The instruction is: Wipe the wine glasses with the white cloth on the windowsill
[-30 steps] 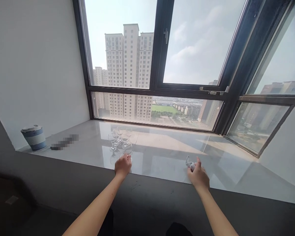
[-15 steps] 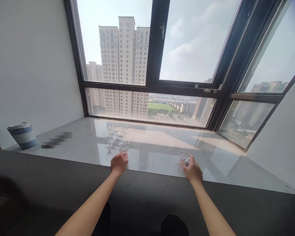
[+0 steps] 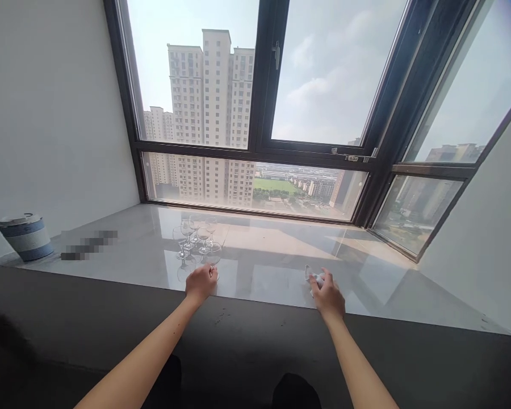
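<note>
Left hand (image 3: 201,282) grips the nearest glass (image 3: 213,258) at the sill's (image 3: 281,267) front edge — right hand (image 3: 329,295) pinches a cloth (image 3: 314,276).

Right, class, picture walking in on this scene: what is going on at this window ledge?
A person stands at a glossy window ledge with both arms stretched out. The left hand grips the nearest wine glass low down, at the front of a small cluster of empty glasses. The right hand holds a small white cloth against the ledge, apart from the glasses. A striped blue and white container sits at the far left by the wall.
</note>
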Demonstrator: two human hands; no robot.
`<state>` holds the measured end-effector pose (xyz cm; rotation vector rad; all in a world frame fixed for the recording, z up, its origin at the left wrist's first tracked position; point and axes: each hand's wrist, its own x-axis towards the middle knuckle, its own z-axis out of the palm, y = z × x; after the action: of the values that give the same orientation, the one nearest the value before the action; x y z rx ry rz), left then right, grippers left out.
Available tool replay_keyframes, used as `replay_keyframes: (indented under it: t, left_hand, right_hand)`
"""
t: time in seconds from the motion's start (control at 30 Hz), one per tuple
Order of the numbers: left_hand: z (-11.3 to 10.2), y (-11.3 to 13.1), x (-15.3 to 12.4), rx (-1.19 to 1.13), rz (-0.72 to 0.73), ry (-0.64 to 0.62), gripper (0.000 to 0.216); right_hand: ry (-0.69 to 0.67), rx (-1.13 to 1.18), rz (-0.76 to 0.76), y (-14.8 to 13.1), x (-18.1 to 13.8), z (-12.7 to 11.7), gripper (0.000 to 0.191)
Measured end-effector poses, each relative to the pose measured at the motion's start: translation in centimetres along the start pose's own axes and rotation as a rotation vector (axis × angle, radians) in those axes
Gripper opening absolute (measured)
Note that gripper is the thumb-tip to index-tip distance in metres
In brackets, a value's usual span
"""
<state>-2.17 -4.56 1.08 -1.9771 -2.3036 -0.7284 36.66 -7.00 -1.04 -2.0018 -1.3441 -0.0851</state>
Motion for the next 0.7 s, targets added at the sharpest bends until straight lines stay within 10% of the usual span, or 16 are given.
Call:
replay_keyframes:
  t: [0.33, 0.7]
  left_hand:
    - [-0.1, 1.3, 2.8, -0.018, 0.146, -0.121, 0.03]
    - [5.1, 12.6, 5.6, -0.171, 0.275, -0.266, 0.02]
  right_hand:
    - [0.019, 0.009, 0.007, -0.1, -0.1, -0.1, 0.056]
    - [0.009, 0.028, 0.035, -0.3, -0.2, -0.4, 0.054]
